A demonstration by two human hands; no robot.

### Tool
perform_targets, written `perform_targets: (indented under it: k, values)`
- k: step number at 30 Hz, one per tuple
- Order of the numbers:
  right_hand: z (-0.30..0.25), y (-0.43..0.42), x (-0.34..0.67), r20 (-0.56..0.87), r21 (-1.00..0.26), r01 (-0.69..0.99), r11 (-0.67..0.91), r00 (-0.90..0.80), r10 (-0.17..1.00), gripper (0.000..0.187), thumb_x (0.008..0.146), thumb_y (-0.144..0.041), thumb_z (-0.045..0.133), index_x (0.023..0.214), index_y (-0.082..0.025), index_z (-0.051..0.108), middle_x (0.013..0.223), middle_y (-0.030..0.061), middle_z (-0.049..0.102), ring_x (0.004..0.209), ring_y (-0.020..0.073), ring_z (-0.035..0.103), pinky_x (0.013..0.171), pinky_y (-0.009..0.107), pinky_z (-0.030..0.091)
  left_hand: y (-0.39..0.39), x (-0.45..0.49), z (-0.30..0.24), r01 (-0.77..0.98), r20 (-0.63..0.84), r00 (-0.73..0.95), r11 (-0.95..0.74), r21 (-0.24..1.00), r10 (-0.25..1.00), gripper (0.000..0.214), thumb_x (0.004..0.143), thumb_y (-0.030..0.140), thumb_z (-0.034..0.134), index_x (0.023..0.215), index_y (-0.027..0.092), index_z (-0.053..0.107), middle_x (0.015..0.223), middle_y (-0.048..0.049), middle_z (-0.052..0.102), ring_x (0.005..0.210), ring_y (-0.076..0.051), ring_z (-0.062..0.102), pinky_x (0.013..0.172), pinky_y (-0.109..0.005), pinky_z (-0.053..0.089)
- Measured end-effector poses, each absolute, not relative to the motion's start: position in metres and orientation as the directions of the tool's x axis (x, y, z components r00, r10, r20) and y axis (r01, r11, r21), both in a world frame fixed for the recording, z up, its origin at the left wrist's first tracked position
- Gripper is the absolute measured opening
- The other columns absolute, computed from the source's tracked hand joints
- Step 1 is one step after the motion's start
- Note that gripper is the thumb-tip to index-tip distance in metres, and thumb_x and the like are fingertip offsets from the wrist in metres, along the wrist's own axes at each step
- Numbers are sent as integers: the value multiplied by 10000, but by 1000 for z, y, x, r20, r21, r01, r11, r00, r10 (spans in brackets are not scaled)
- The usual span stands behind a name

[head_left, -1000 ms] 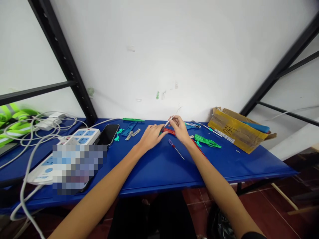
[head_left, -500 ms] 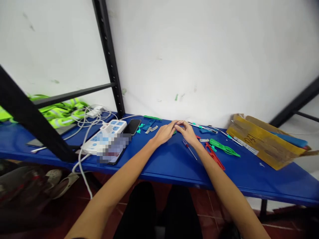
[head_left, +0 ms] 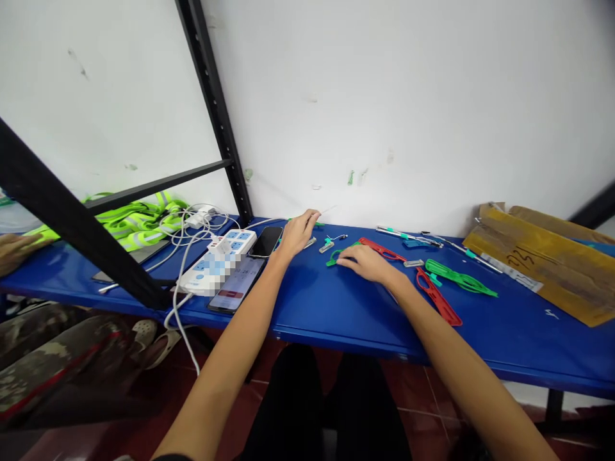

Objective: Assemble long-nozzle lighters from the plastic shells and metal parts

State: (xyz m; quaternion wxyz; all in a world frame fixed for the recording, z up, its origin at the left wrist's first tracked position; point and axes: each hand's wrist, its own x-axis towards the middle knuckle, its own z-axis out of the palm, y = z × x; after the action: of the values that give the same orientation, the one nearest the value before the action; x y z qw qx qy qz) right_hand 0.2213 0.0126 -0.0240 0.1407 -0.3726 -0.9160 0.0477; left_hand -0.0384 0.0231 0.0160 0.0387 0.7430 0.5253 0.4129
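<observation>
Two hands work at the blue counter [head_left: 327,307]. Past hi-vis vests [head_left: 139,218], a power strip [head_left: 225,253] and a phone [head_left: 266,241], the left hand [head_left: 298,232] pinches a thin white strip [head_left: 329,210] near the wall. The right hand [head_left: 365,262] lies flat, fingers loose, on a green plastic piece [head_left: 335,255]. A red strip [head_left: 435,296] and a green strip [head_left: 459,276] lie loose before a cardboard box [head_left: 538,253].

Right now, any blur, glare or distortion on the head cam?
Head view: wide-angle bend, black shelf upright leans, cardboard box stretches at the edge; light soft and even, faint shadow under the right hand, dull sheen on the blue table; pixelated patch over part of the power strip; left hand slightly soft.
</observation>
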Motion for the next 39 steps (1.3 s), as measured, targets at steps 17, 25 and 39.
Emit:
perform_targets:
  k: [17,25,39]
  values:
    - [-30,55,209,264,-36,856,516,-490,831,476,1086,-115,487,1524,-170,668,1525,156,704,1367,291,662,1152,433,485,18,-29,19,689,509,313,-561,458,802,353,1133,460,496,1189,218,747,945,-33,814,868,-214,748,818,-285,505]
    - [-16,48,237,209,-60,900,432,-412,887,257,1085,-243,608,1212,-202,827,1235,161,824,1167,312,720,992,388,475,19,-24,12,588,372,363,-520,619,854,347,1059,504,582,1078,204,755,950,-41,813,683,-160,685,672,-270,497]
    - [-10,43,262,149,-184,918,352,-328,933,242,1055,-299,699,1249,-207,809,1088,80,853,1008,259,761,781,307,472,30,-35,1,733,97,507,-487,475,857,268,891,475,739,986,279,895,1080,-61,856,956,-271,754,822,-348,526]
